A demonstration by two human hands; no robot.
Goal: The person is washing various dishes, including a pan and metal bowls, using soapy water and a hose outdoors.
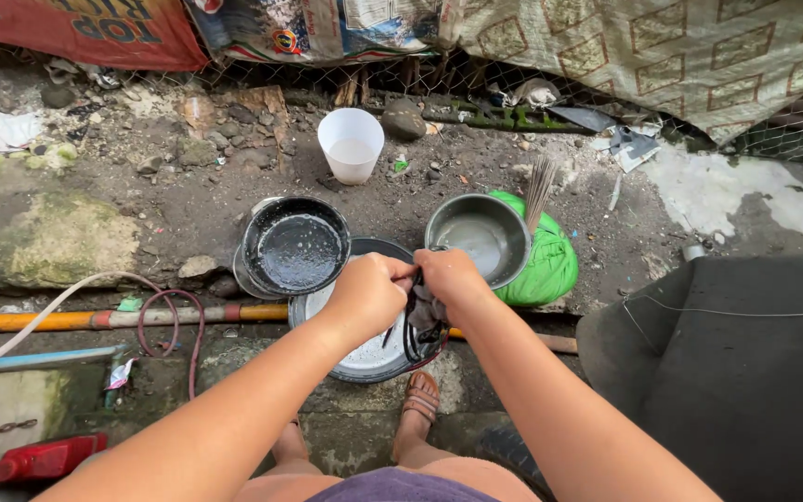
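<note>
A red printed banner (95, 28) and what looks like a pale printed sack (318, 26) hang along the top fence.

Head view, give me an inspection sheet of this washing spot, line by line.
Surface: bare dirt ground, wet, stony, with mossy concrete at left.
Job's things: dark wet item gripped over a soapy round basin; black pan and steel pot beside it.
Clutter: white cup, green bag, red bottle, paper scraps.
Grippers: left hand and right hand both closed on the item.
Cables: hose looped over a yellow pipe; thin wire at right.
Surroundings: wire fence hung with tarps; sandalled foot below.
</note>
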